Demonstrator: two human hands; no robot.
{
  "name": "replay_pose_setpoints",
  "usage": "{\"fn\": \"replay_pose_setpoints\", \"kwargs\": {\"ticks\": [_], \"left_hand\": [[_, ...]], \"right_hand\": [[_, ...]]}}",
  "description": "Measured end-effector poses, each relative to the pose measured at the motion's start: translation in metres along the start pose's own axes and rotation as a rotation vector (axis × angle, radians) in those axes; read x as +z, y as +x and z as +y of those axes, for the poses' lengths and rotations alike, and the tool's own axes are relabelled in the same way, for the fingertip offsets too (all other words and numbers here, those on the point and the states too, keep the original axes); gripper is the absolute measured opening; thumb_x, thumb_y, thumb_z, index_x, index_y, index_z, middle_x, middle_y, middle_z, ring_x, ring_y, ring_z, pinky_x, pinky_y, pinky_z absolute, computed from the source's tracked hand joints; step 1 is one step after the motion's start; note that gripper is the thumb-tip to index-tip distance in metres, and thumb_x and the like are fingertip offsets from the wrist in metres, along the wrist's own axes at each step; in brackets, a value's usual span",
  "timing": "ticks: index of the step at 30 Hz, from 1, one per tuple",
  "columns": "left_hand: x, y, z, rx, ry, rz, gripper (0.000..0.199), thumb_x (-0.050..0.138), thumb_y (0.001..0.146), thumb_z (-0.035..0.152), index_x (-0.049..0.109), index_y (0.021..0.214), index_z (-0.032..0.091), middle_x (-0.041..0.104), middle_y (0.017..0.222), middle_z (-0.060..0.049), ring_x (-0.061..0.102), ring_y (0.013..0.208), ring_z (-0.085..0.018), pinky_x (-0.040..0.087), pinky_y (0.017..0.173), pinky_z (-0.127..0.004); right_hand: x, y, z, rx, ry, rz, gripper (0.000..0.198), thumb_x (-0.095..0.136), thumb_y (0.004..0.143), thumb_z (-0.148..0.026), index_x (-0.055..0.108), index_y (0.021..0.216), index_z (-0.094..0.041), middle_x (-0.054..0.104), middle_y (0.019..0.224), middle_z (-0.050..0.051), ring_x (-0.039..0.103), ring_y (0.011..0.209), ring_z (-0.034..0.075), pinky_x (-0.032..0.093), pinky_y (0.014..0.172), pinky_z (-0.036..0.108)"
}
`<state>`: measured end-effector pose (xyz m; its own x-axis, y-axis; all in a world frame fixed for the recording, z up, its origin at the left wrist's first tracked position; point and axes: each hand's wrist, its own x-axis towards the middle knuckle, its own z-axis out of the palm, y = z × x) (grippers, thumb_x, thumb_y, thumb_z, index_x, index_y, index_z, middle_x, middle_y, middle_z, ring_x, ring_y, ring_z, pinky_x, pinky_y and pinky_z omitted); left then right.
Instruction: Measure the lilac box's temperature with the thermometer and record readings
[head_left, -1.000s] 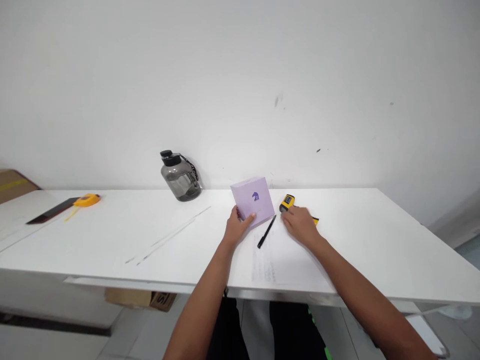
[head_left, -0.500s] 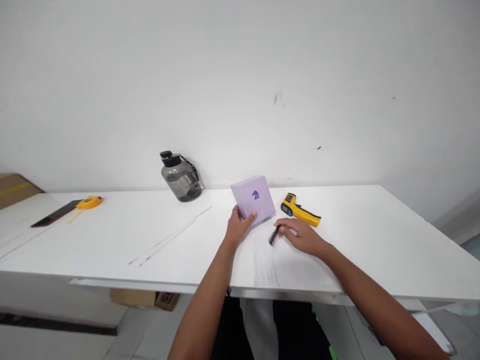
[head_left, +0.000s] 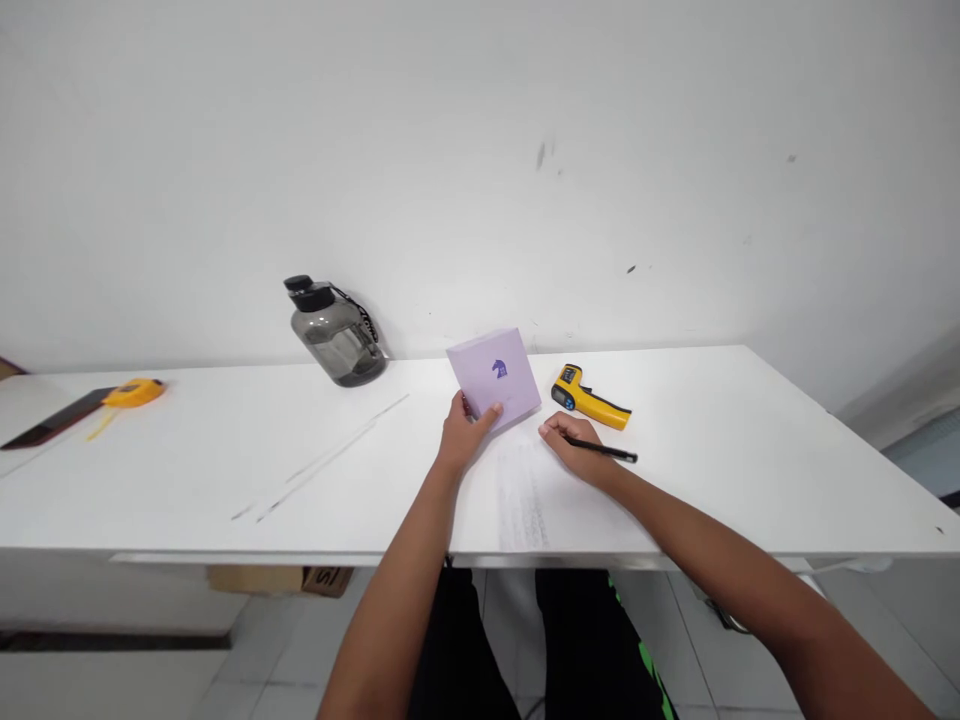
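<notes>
My left hand [head_left: 466, 430] grips a light purple box [head_left: 491, 385] by its lower left corner, thumb across the front. A dark purple horse-head mark shows on the box, which is tilted over the table. A black pen [head_left: 604, 450] is held in my right hand [head_left: 574, 443], its rear end pointing right. The pen's tip is hidden by the fingers. Just beyond that hand lies a yellow and black infrared thermometer [head_left: 596, 402].
A grey clear bottle [head_left: 341, 340] with a black lid stands by the wall. On the left, a yellow tape measure [head_left: 133, 392] rests by a dark flat strip [head_left: 56, 418]. The white table [head_left: 337, 510] bears grey smudges. Below it is a cardboard box [head_left: 259, 579].
The pen has turned in my right hand: its visible length pointed down and left, and now its rear points right. The whole view has shifted slightly; my left hand still holds the box.
</notes>
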<state>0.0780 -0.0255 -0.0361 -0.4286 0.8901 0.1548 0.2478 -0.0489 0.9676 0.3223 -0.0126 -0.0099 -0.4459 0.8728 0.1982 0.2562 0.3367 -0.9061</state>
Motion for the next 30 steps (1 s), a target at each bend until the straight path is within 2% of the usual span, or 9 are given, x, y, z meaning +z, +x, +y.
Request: {"fn": "replay_pose_setpoints", "kwargs": {"ticks": [4,8,14,19,24,30], "left_hand": [[0.0,-0.002,0.003,-0.006,0.013,-0.009,0.08,0.088,0.074,0.061,0.06,0.138,0.022,0.072,0.13,-0.015,0.067,0.12,-0.029,0.052,0.105,-0.044],[0.0,-0.004,0.009,-0.038,0.049,-0.009,0.083,0.087,0.074,0.063,0.059,0.139,0.021,0.07,0.134,-0.016,0.065,0.123,-0.03,0.052,0.105,-0.043],[-0.001,-0.006,0.013,-0.036,0.078,-0.015,0.079,0.086,0.075,0.063,0.059,0.136,0.021,0.069,0.134,-0.015,0.064,0.125,-0.031,0.051,0.105,-0.043],[0.0,-0.007,0.014,-0.031,0.084,-0.011,0.076,0.086,0.077,0.061,0.059,0.136,0.021,0.07,0.135,-0.015,0.065,0.125,-0.032,0.051,0.105,-0.044],[0.001,-0.01,0.021,-0.049,0.073,-0.022,0.075,0.086,0.078,0.058,0.058,0.137,0.022,0.069,0.138,-0.015,0.065,0.126,-0.032,0.051,0.105,-0.044],[0.001,-0.009,0.019,-0.041,0.065,-0.01,0.075,0.087,0.076,0.058,0.06,0.136,0.023,0.07,0.134,-0.014,0.065,0.126,-0.033,0.051,0.106,-0.045]], "right_hand": [[0.004,0.005,0.005,0.094,0.048,-0.085,0.025,0.062,0.088,-0.049,0.063,0.089,-0.024,0.062,0.068,-0.003,0.054,0.063,0.016,0.041,0.061,0.029],[0.004,0.009,0.002,0.167,-0.002,-0.077,0.031,0.061,0.087,-0.051,0.062,0.075,-0.022,0.062,0.065,-0.001,0.054,0.063,0.017,0.04,0.061,0.029],[-0.002,0.009,-0.008,0.115,-0.102,-0.155,0.036,0.054,0.09,-0.05,0.06,0.068,-0.023,0.053,0.062,-0.002,0.048,0.064,0.017,0.038,0.063,0.031],[-0.001,0.008,-0.011,0.13,-0.15,-0.17,0.033,0.054,0.089,-0.049,0.058,0.069,-0.023,0.053,0.064,-0.002,0.049,0.065,0.017,0.037,0.063,0.031],[0.001,0.007,-0.011,0.116,-0.161,-0.162,0.034,0.055,0.086,-0.049,0.049,0.064,-0.024,0.049,0.061,-0.003,0.045,0.063,0.016,0.035,0.06,0.03],[0.001,0.007,-0.008,0.091,-0.146,-0.166,0.032,0.055,0.085,-0.049,0.054,0.065,-0.024,0.052,0.061,-0.002,0.047,0.064,0.017,0.035,0.06,0.03]]}}
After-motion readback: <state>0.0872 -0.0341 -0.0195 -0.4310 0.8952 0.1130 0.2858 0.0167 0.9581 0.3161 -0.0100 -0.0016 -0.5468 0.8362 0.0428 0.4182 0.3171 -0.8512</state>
